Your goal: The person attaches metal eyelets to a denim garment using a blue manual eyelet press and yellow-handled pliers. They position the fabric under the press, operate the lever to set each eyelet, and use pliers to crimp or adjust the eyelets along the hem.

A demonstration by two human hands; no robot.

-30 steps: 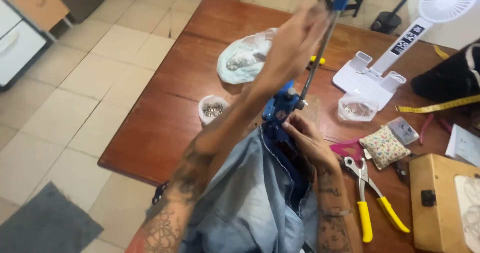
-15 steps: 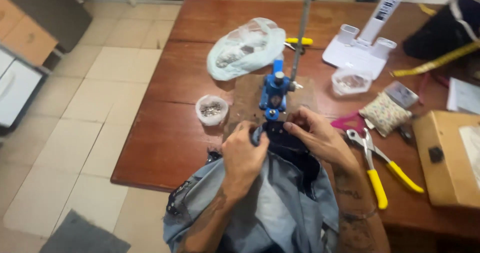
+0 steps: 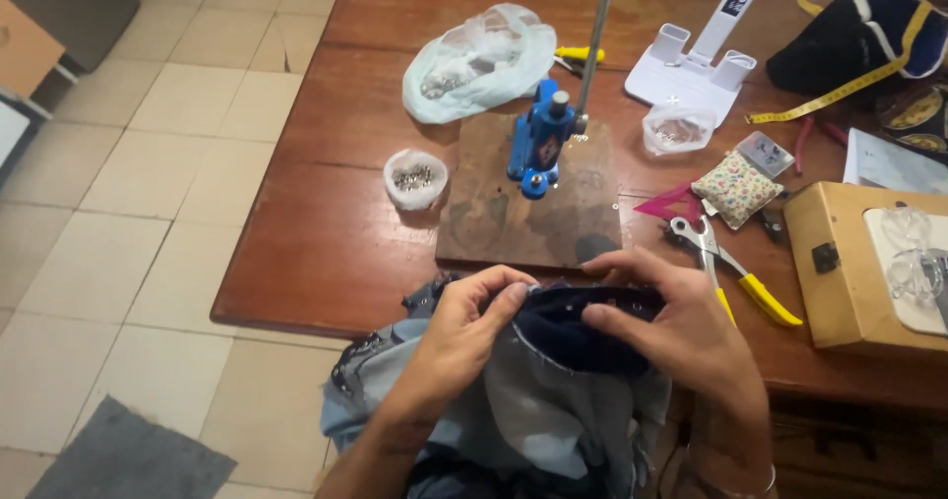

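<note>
My left hand and my right hand both grip a blue denim garment at the near edge of the wooden table. The fingers pinch its dark waistband, which is folded over between them. Beyond the hands stands a blue hand press with a long metal lever, mounted on a brown wooden board. Nothing lies under the press head.
A small cup of metal studs sits left of the board. A plastic bag of studs lies behind it. Yellow-handled pliers, a floral pincushion, a wooden box, a white stand and a yellow tape measure fill the right side.
My left hand came down off the press lever to the garment. The denim was drawn out from under the press toward me, and both hands now hold its waistband.
</note>
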